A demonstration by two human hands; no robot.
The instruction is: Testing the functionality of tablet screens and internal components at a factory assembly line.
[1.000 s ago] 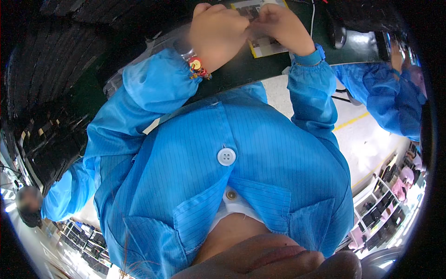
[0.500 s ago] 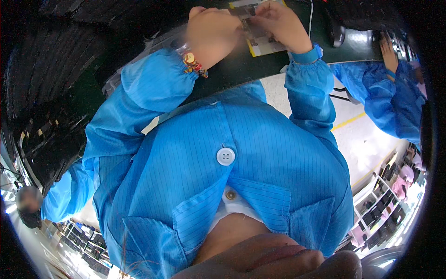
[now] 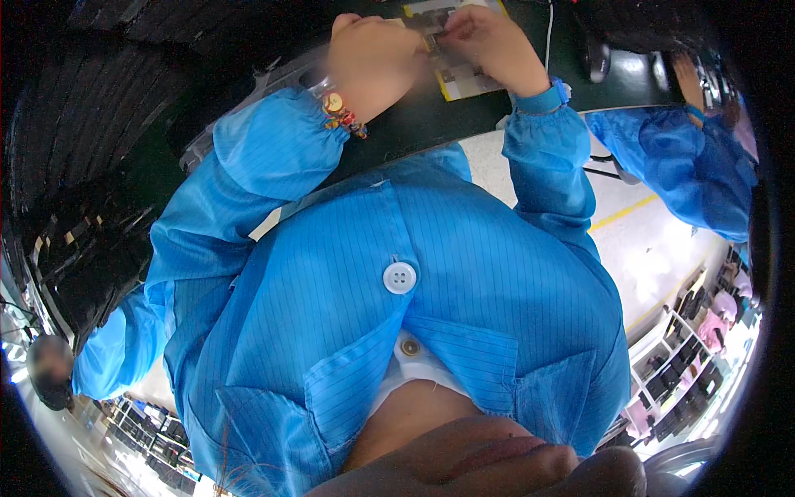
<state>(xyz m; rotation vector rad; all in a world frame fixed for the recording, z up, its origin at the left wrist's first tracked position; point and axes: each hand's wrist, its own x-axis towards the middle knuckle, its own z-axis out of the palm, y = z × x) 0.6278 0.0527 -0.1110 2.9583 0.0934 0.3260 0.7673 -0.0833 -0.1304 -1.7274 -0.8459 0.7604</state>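
At the far edge of the dark green table, my left hand [image 3: 377, 62] is closed, with its fingertips pointing right and blurred. My right hand [image 3: 490, 51] faces it in a pinch, fingertips close to those of the left. A tiny piece shows between them, too small to name, and I cannot tell which hand bears it. Under and behind my right hand lies a flat printed sheet or pouch [image 3: 474, 85] with yellow edges and grey-and-white patches. My right hand covers part of it.
A thin white cable [image 3: 550, 37] runs over the table [image 3: 397, 132] right of my hand. Clear plastic [image 3: 273, 79] lies beyond my left sleeve. Dark stacked items [image 3: 91, 99] fill the left. On the right, a co-worker's hand [image 3: 688, 80] rests at the table; another person [image 3: 116, 348] is at lower left.
Both hands stay close together over the same spot, with only a slight shift of the fingers. The co-worker's arm on the right has moved a little.
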